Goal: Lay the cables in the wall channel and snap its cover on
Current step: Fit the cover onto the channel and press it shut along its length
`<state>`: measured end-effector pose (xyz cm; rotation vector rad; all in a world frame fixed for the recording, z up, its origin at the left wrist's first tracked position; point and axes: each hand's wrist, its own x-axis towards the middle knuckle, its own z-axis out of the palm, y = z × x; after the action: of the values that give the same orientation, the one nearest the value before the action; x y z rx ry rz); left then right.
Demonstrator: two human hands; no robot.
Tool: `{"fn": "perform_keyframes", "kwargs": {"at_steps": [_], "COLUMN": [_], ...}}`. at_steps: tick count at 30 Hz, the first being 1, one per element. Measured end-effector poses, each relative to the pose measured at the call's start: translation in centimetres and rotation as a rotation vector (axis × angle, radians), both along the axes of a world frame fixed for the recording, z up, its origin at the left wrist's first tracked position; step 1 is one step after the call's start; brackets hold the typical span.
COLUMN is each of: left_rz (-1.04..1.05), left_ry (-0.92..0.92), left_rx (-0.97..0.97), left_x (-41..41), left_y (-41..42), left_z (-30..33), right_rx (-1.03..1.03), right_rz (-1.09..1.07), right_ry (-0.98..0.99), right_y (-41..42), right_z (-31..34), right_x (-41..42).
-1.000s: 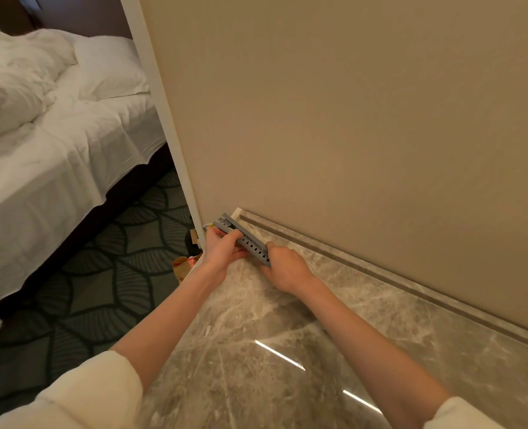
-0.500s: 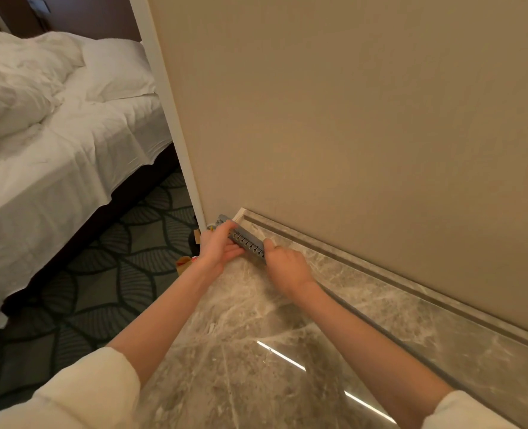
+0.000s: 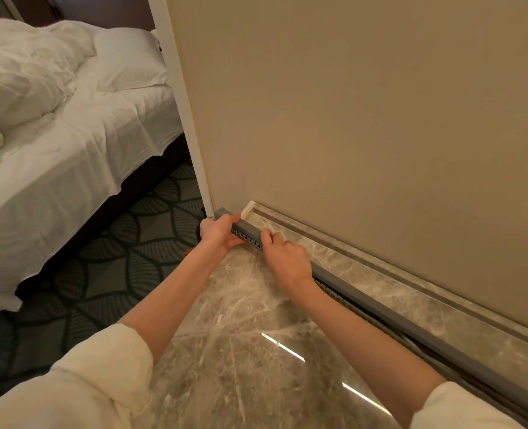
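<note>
A long grey cable channel (image 3: 411, 329) runs along the marble floor close to the beige wall, from the wall's left corner to the lower right of the view. Its side shows a row of small holes (image 3: 246, 237) between my hands. My left hand (image 3: 220, 232) grips the channel's far left end, fingers curled over the top. My right hand (image 3: 287, 258) is closed on the channel just to the right of the holes. Dark cables (image 3: 333, 291) show in the slot under the channel's grey top, right of my right wrist.
A marble skirting ledge (image 3: 380, 258) lines the wall base behind the channel. The glossy marble floor (image 3: 250, 351) spreads below my arms. A white wall-corner trim (image 3: 191, 125) stands left, with patterned carpet (image 3: 117, 258) and a bed with white linen (image 3: 55, 134) beyond.
The view has shifted right, bringing the channel's long right stretch into sight. Both hands stay on the channel's left end, which now lies closer to the wall corner.
</note>
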<state>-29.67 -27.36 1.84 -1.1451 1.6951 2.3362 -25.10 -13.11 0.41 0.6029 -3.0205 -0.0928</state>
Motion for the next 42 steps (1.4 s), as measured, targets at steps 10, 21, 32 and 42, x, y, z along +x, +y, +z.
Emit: {"fn": "perform_keyframes", "kwargs": {"at_steps": [10, 21, 32, 42], "left_rz": [0.042, -0.052, -0.041, 0.085], "left_ry": [0.040, 0.086, 0.066, 0.023], "left_rx": [0.093, 0.100, 0.140, 0.198], "left_x": [0.4, 1.0, 0.6, 0.7], "left_y": [0.0, -0.6, -0.6, 0.2], "left_z": [-0.7, -0.9, -1.0, -0.5], "right_rx": [-0.316, -0.518, -0.383, -0.359], "right_rz": [-0.069, -0.430, -0.364, -0.316], "right_ry": [-0.291, -0.523, -0.314, -0.204], "right_y": [0.2, -4.0, -4.2, -4.1], "right_z": [1.7, 2.1, 1.2, 0.9], "right_x": [-2.1, -4.2, -4.4, -4.7]}}
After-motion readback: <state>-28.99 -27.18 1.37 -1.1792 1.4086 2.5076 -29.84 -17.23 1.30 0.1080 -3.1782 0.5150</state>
